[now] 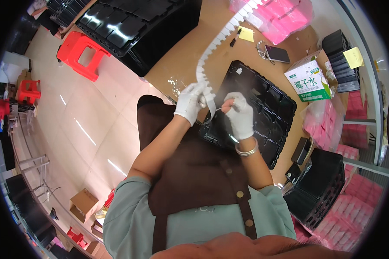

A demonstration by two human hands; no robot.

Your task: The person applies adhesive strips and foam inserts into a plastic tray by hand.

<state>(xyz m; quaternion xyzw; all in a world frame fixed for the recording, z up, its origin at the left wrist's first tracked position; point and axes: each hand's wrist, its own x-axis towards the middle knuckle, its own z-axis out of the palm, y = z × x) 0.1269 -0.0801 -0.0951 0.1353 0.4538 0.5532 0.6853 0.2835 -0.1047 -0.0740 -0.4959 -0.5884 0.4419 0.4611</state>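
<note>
— What does the strip look like?

— The white strip (222, 36) is long and narrow, with a row of small square pockets along it. It runs from the far edge of the desk (190, 47), past the pink bags (276, 17), and curves down to the gloved hands near the front edge.

— How are the hands on it?

— The left hand (189, 102) has its fingers closed around the strip's lower end, holding it up just above the black tray (263, 108). The right hand (240, 114) is curled shut, pinching what may be a thin tool or the strip's loose tail; it is too small to tell which.

— What is hard to see?

— The strip's far end is cut off at the top of the picture. Its lowest bit hangs between the hands, partly hidden by the left glove. The near corner of the tray is covered by the right wrist and its silver bracelet (246, 151).

— Anything else nearby?

— A phone (277, 53) and a white and green carton (309, 80) lie beyond the tray, towards the right edge.
</note>
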